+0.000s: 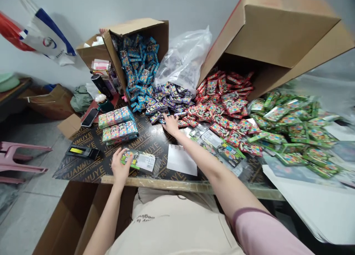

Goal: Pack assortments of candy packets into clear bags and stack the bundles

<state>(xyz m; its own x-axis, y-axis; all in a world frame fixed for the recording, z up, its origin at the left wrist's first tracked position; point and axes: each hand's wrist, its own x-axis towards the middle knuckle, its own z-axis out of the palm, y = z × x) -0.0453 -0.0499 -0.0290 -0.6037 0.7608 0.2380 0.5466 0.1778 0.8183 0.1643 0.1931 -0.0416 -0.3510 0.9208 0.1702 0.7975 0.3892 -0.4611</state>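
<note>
Head view. Table (88, 138), dark printed plywood, taped front edge.

Left hand (121, 167): resting near the front edge, left of its middle; thumb and fingers are holding the left end of a black-and-green pack (146, 161), which is lying flat.

Right hand (171, 124): reaching toward the back edge, fingers slightly parted, fingertips touching the purple packets (174, 96); whether it is gripping one, cannot tell.

White paper (181, 159): lying between the black-and-green pack and the right forearm, near the front edge.

Further printed packs (229, 154): lying flat beyond that forearm.

Blue packets (142, 71): spilling from an open carton (164, 36) at the back edge, left.

Red packets (222, 94): spilling from a larger carton (288, 31), back edge, right.

Green packets (299, 125): heaping toward the right end.

Wrapped rows (119, 125): sitting toward the left edge, beside a phone (90, 117).

Black object (83, 151), yellow-striped: lying near the front left corner.
</note>
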